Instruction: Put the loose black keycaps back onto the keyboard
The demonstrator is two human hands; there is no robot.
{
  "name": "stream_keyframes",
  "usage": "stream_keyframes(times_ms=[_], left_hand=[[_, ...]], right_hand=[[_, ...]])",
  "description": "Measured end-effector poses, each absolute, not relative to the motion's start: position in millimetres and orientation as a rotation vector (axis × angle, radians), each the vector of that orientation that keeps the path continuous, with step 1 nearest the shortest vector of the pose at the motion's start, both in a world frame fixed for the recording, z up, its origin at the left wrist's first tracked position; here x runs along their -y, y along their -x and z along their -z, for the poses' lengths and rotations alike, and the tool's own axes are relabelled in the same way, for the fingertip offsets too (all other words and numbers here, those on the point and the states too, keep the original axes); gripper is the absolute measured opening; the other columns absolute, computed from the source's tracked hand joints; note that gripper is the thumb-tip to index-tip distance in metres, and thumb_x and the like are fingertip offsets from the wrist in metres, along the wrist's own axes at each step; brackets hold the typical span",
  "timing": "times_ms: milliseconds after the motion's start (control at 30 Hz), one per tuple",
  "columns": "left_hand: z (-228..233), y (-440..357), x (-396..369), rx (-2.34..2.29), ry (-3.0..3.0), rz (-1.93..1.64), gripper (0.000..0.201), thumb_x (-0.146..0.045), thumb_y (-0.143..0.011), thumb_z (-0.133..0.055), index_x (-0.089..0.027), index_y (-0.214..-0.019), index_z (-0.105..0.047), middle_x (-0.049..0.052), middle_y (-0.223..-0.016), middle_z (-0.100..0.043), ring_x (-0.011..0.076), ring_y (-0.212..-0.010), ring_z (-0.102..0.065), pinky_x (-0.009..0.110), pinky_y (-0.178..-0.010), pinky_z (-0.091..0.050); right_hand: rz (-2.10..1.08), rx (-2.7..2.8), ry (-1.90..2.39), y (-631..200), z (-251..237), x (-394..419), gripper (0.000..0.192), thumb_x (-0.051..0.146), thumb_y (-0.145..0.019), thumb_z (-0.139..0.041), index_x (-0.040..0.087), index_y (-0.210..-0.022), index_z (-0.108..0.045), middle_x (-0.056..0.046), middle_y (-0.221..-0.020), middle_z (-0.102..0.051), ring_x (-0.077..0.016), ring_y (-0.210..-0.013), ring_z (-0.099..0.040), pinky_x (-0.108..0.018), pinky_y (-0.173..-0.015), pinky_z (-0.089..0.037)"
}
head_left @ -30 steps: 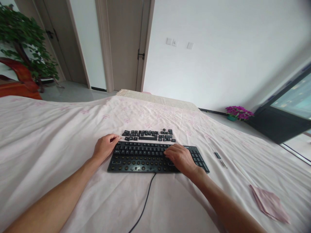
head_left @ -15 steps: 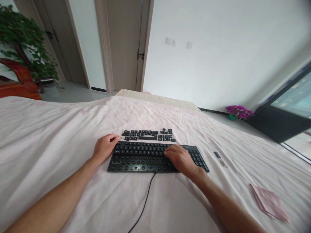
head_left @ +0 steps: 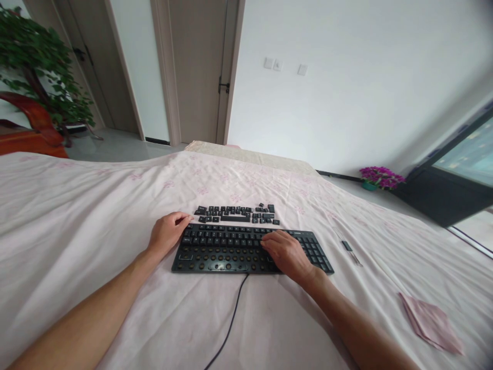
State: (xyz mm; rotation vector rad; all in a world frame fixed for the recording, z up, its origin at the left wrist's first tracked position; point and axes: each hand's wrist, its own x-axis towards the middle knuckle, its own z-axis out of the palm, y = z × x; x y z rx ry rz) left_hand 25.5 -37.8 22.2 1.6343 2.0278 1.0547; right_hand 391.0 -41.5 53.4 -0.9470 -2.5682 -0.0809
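Observation:
A black keyboard (head_left: 227, 266) lies on the cloth, its upper rows and number pad fitted with keycaps, its lower rows bare with round key sockets showing. My left hand (head_left: 167, 232) is at its far left corner, thumb and fingers closed at the edge. My right hand (head_left: 287, 252) lies over the right part of the main keys, fingers bent together, fingertips down on the keys. Whatever they pinch or press is hidden. Beyond the far edge, loose black keycaps (head_left: 231, 210) lie in rough rows, among them a long space bar (head_left: 235, 218).
A small tool with a dark handle and wire prongs (head_left: 347, 246) lies right of the keyboard. Farther right is a folded pink cloth (head_left: 431, 321). A black cable (head_left: 233, 321) runs towards me from the keyboard. A patterned pale sheet (head_left: 127, 205) covers the surface in folds.
The whole view has shifted very slightly. Both hands keep their places on the keyboard, and no keycap has visibly moved.

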Motion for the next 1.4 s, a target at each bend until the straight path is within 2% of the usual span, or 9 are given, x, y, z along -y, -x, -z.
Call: stream_keyframes(times_ms=[233, 433, 767, 967, 1233, 1400], left_hand=[[-23.0, -25.6, 38.2, -2.018, -1.636, -1.055, 0.034, -0.052, -0.085, -0.054, -0.026, -0.089, -0.076, -0.001, -0.096, -0.077, 0.0205, -0.089, -0.068, 0.026, -0.077, -0.045], [-20.7, -25.4, 37.7, -2.021, -1.626, -1.066, 0.034, -0.052, -0.084, -0.054, -0.027, -0.089, -0.076, -0.001, -0.096, -0.077, 0.0204, -0.089, -0.068, 0.026, -0.078, -0.045], [-20.5, -25.0, 37.2, -2.017, -1.639, -1.074, 0.034, -0.052, -0.084, -0.054, -0.026, -0.09, -0.076, -0.001, -0.097, -0.077, 0.0207, -0.09, -0.068, 0.027, -0.078, -0.045], [-19.0, -24.7, 37.1, -2.027, -1.632, -1.068, 0.034, -0.053, -0.084, -0.054, -0.027, -0.089, -0.076, -0.001, -0.096, -0.077, 0.0209, -0.089, -0.068, 0.027, -0.077, -0.045], [-19.9, -25.2, 38.7, -2.017, -1.641, -1.069, 0.034, -0.052, -0.084, -0.054, -0.027, -0.09, -0.076, 0.0, -0.097, -0.077, 0.021, -0.088, -0.068, 0.027, -0.079, -0.045], [-22.2, -25.7, 39.3, -2.025, -1.648, -1.035, 0.034, -0.051, -0.085, -0.052, -0.028, -0.09, -0.076, -0.001, -0.098, -0.077, 0.0212, -0.089, -0.068, 0.027, -0.079, -0.045]], right_hand=[[0.057, 2.439, 0.906, -392.0, -47.2, 40.8, 0.02, 0.019, -0.097, -0.053, 0.02, -0.088, -0.071, -0.005, -0.095, -0.072, -0.0178, -0.088, -0.064, -0.03, -0.081, -0.053], [0.083, 2.541, 0.854, -391.6, -51.1, 42.0, 0.02, 0.018, -0.098, -0.051, 0.021, -0.098, -0.07, -0.006, -0.1, -0.071, -0.0194, -0.092, -0.063, -0.032, -0.083, -0.053], [0.016, 2.551, 0.839, -392.7, -48.2, 40.9, 0.022, 0.014, -0.097, -0.049, 0.019, -0.096, -0.071, -0.007, -0.101, -0.07, -0.0196, -0.093, -0.062, -0.033, -0.083, -0.052], [0.022, 2.549, 0.893, -390.4, -51.5, 48.5, 0.031, 0.005, -0.091, -0.048, 0.02, -0.105, -0.072, -0.008, -0.105, -0.07, -0.0217, -0.094, -0.059, -0.036, -0.084, -0.052], [-0.077, 2.497, 0.912, -388.5, -51.7, 49.9, 0.042, -0.004, -0.082, -0.046, 0.019, -0.101, -0.075, -0.009, -0.102, -0.068, -0.0233, -0.097, -0.056, -0.039, -0.086, -0.052], [-0.191, 2.454, 0.97, -390.8, -58.9, 48.0, 0.053, -0.008, -0.073, -0.043, 0.023, -0.098, -0.077, -0.007, -0.102, -0.069, -0.022, -0.098, -0.059, -0.039, -0.086, -0.052]])
